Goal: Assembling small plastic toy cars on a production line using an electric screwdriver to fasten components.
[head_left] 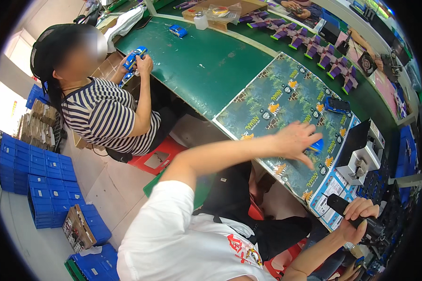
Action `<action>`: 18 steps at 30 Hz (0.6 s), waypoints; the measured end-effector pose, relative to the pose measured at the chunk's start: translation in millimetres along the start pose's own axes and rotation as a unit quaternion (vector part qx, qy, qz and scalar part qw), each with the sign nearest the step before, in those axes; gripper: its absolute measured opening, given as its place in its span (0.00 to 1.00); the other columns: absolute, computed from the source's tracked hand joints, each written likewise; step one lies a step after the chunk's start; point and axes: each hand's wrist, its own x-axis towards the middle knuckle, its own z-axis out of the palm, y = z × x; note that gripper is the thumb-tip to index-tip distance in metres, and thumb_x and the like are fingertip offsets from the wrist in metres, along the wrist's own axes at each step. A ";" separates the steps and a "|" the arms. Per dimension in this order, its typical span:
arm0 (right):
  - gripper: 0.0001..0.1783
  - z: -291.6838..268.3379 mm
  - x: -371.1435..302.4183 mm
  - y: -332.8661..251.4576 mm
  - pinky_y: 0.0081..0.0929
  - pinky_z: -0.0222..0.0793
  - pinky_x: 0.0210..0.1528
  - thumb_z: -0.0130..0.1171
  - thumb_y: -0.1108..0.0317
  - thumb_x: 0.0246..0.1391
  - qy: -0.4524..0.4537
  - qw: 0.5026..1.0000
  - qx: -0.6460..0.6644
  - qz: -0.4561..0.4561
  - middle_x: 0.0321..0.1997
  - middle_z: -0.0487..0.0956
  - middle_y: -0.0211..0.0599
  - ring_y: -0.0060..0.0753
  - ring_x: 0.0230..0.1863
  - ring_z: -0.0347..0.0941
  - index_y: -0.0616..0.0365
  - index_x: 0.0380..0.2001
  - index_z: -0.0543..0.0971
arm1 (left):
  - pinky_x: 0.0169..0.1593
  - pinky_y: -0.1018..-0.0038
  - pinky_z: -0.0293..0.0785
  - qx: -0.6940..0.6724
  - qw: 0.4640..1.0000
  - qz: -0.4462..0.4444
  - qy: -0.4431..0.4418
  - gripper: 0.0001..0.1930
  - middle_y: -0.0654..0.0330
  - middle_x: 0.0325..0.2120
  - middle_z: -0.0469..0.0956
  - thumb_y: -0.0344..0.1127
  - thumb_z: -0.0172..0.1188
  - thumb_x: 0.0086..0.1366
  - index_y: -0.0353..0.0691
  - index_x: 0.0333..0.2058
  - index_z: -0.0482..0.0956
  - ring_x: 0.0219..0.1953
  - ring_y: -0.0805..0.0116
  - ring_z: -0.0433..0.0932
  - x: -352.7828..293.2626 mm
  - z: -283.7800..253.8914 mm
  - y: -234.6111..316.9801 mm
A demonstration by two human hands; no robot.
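My left hand [296,141] reaches across the patterned mat [258,110] with its fingers spread. Just beyond those fingertips a blue piece [317,146], perhaps part of a toy car, is partly covered by the hand; contact cannot be made out. Farther back on the mat lies a dark blue toy car [337,105]. At the lower right, my right hand [358,218] is wrapped round a black electric screwdriver [338,203], its narrow end pointing up and left toward the bench.
A white and black box-like fixture [361,161] stands right of the mat, beside a printed sheet [330,199]. Leftward, a co-worker in stripes holds a blue toy car [135,58]. Another blue car [177,31] sits on the green bench [206,70]. Purple-and-green parts [309,44] line the far side.
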 end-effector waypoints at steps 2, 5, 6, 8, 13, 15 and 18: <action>0.18 -10.7 -3.3 1.4 0.19 0.62 0.20 0.63 0.58 0.51 -0.007 1.000 0.002 0.001 0.21 0.67 0.34 0.24 0.17 0.62 0.57 0.29 0.68 | 0.48 0.59 0.67 0.082 0.992 0.054 -0.077 0.47 0.58 0.37 0.71 0.74 0.63 0.43 0.42 0.52 0.72 0.44 0.61 0.73 -15.6 -8.9 -33.5; 0.17 -20.5 -9.6 4.8 0.20 0.62 0.20 0.63 0.59 0.52 0.004 1.000 0.004 0.024 0.20 0.67 0.34 0.24 0.17 0.62 0.58 0.30 0.68 | 0.58 0.49 0.60 0.155 0.976 0.060 -0.142 0.49 0.58 0.42 0.72 0.75 0.62 0.43 0.47 0.58 0.70 0.51 0.59 0.71 -44.9 -54.3 -81.8; 0.17 -22.3 -10.1 6.7 0.20 0.62 0.20 0.63 0.59 0.52 0.000 0.999 0.013 0.031 0.20 0.67 0.34 0.24 0.17 0.62 0.58 0.30 0.68 | 0.61 0.46 0.56 0.193 0.969 0.041 -0.148 0.51 0.55 0.48 0.71 0.75 0.62 0.42 0.49 0.61 0.68 0.56 0.57 0.69 -59.8 -78.1 -101.2; 0.16 -26.8 -19.6 -1.1 0.20 0.62 0.20 0.62 0.60 0.52 0.011 0.999 0.000 0.038 0.21 0.67 0.35 0.24 0.17 0.62 0.59 0.30 0.68 | 0.66 0.41 0.49 0.259 0.954 0.008 -0.152 0.54 0.51 0.59 0.65 0.74 0.64 0.41 0.53 0.65 0.63 0.64 0.53 0.62 -75.0 -107.9 -125.0; 0.15 -36.3 -22.5 3.3 0.22 0.62 0.21 0.61 0.63 0.54 0.018 0.999 0.017 0.045 0.21 0.67 0.36 0.26 0.18 0.63 0.60 0.31 0.68 | 0.68 0.41 0.48 0.207 0.966 -0.140 -0.066 0.54 0.49 0.67 0.56 0.62 0.72 0.44 0.48 0.67 0.60 0.69 0.46 0.55 -115.8 -119.4 -103.9; 0.14 -42.7 -32.4 3.6 0.22 0.63 0.21 0.61 0.64 0.54 0.035 0.998 0.025 0.047 0.21 0.67 0.37 0.27 0.18 0.64 0.61 0.31 0.67 | 0.66 0.46 0.56 0.134 0.980 -0.150 -0.003 0.45 0.48 0.64 0.61 0.53 0.74 0.47 0.42 0.62 0.66 0.66 0.45 0.59 -111.3 -87.0 -72.1; 0.13 -44.8 -46.2 -7.0 0.25 0.65 0.18 0.62 0.69 0.48 0.052 0.998 0.002 0.024 0.21 0.70 0.39 0.29 0.18 0.65 0.62 0.31 0.68 | 0.58 0.55 0.67 -0.004 0.992 -0.085 0.096 0.29 0.48 0.56 0.71 0.40 0.73 0.51 0.38 0.51 0.75 0.57 0.45 0.70 -75.3 -27.6 -13.3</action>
